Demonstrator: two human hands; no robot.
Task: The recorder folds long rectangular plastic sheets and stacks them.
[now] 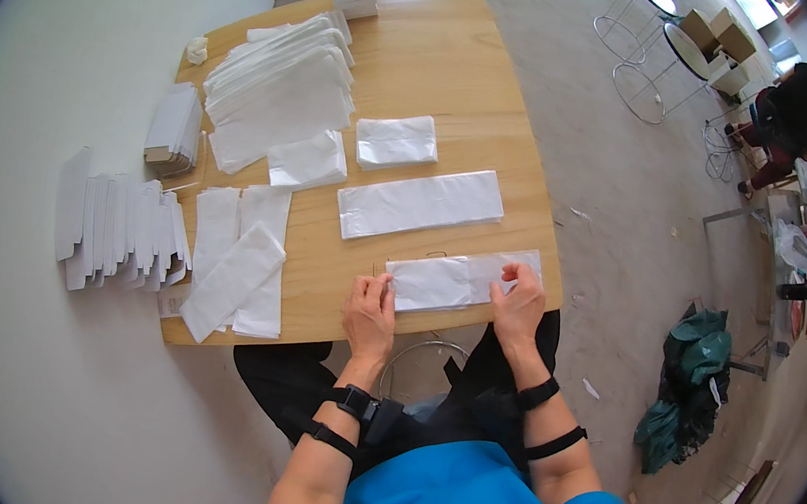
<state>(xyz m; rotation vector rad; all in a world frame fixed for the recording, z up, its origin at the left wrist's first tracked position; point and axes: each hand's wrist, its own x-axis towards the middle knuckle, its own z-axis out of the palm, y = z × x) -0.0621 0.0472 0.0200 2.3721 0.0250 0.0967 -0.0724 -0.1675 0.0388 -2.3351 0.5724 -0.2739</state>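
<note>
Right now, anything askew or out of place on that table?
A few things. The fanned flat cartons overhang the table's left edge, a crumpled white wad sits at its far left corner, and paper scraps litter the floor. Both hands hold a clear sleeve flat.

Bare wood lies along the table's (469, 48) far right edge and between the long packets (421, 204); the left edge is crowded by the paper stack (277, 95) and folded sheets (238, 272).

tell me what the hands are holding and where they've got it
A long flat white packet at the table's near edge: left hand on its left end, right hand near its right end.
</note>
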